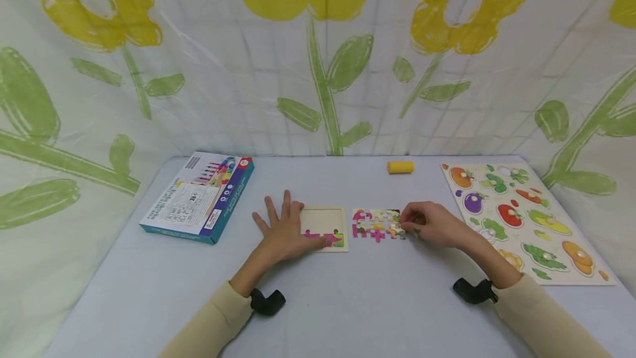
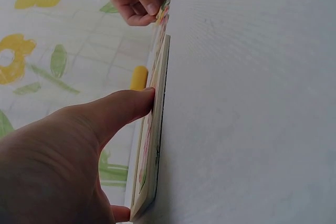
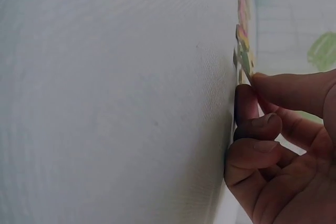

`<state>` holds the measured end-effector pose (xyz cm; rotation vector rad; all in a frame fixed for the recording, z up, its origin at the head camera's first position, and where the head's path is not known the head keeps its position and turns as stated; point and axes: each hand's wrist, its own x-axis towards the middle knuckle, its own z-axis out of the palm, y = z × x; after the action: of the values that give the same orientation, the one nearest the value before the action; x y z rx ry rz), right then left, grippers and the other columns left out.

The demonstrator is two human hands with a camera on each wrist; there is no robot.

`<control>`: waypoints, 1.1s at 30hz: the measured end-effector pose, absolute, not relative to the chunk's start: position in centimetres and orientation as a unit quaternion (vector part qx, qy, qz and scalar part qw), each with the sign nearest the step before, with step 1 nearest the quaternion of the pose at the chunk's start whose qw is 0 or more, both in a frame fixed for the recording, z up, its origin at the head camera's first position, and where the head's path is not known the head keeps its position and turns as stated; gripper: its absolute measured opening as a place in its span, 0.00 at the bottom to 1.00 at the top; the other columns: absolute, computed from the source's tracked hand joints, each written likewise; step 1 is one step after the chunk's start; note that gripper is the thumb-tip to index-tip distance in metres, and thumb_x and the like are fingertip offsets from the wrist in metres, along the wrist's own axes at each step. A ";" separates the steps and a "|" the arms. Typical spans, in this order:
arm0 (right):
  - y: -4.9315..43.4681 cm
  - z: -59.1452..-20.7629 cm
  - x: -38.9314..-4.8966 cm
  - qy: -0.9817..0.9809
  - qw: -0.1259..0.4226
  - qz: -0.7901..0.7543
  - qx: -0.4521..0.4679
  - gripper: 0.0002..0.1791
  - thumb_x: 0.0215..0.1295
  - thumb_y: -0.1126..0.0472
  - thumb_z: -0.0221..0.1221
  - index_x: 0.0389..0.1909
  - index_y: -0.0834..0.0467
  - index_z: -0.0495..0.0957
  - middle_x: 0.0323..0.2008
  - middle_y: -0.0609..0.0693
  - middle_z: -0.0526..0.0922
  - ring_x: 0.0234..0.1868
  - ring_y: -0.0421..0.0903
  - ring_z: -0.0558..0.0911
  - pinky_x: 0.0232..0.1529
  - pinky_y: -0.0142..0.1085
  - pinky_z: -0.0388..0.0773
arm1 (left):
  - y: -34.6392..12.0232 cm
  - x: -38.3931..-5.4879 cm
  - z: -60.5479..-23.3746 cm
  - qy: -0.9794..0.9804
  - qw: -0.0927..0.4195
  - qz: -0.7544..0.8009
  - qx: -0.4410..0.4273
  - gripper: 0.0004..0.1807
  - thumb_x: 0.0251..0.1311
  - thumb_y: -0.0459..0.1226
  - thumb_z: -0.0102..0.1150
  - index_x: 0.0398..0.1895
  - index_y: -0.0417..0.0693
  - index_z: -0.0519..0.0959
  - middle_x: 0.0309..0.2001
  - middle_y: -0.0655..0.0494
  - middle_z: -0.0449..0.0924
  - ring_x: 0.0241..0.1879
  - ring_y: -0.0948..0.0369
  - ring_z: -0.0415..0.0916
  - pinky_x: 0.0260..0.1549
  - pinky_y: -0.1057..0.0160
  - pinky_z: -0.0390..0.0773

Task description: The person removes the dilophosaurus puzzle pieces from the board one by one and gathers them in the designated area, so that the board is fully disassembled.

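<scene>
A square wooden puzzle tray lies on the table, with pink and green pieces fitted along its near side. My left hand rests on the tray's left side, fingers spread, its thumb pressing on the near side. Just right of the tray lie loose jigsaw pieces in a small block. At that block's right edge, my right hand pinches a jigsaw piece between thumb and index finger. In the right wrist view this piece is tilted, and the other fingers curl against the table.
At the back left lies a flat boxed set. A yellow cylinder lies near the back edge. On the right is a vegetable peg board, partly beneath my right forearm. A flower-print curtain hangs behind the table.
</scene>
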<state>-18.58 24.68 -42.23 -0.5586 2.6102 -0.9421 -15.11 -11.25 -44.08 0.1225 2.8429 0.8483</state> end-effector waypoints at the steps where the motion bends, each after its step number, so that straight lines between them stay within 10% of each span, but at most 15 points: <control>1: 24.7 -42.2 -18.6 0.911 0.155 -0.328 -0.195 0.04 0.74 0.61 0.64 0.41 0.58 0.82 0.37 0.47 0.85 0.38 0.44 0.77 0.36 0.30 0.76 | -11.2 -15.1 -44.1 0.954 0.087 0.284 0.041 0.56 0.48 0.64 0.73 0.75 0.42 0.64 0.88 0.38 0.33 0.83 0.29 0.17 0.70 0.17 0.18; 33: 22.1 -41.3 -18.5 0.910 0.116 -0.339 -0.211 0.02 0.74 0.60 0.64 0.41 0.54 0.83 0.35 0.47 0.84 0.34 0.44 0.76 0.31 0.31 0.73 | -11.4 -15.2 -44.2 0.955 0.100 0.275 0.044 0.58 0.49 0.65 0.71 0.77 0.42 0.62 0.88 0.38 0.30 0.83 0.29 0.14 0.69 0.17 0.16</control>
<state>-18.55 22.06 -41.33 -0.6170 2.6637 -0.9922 -15.20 -11.36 -44.20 0.1289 2.8237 0.8136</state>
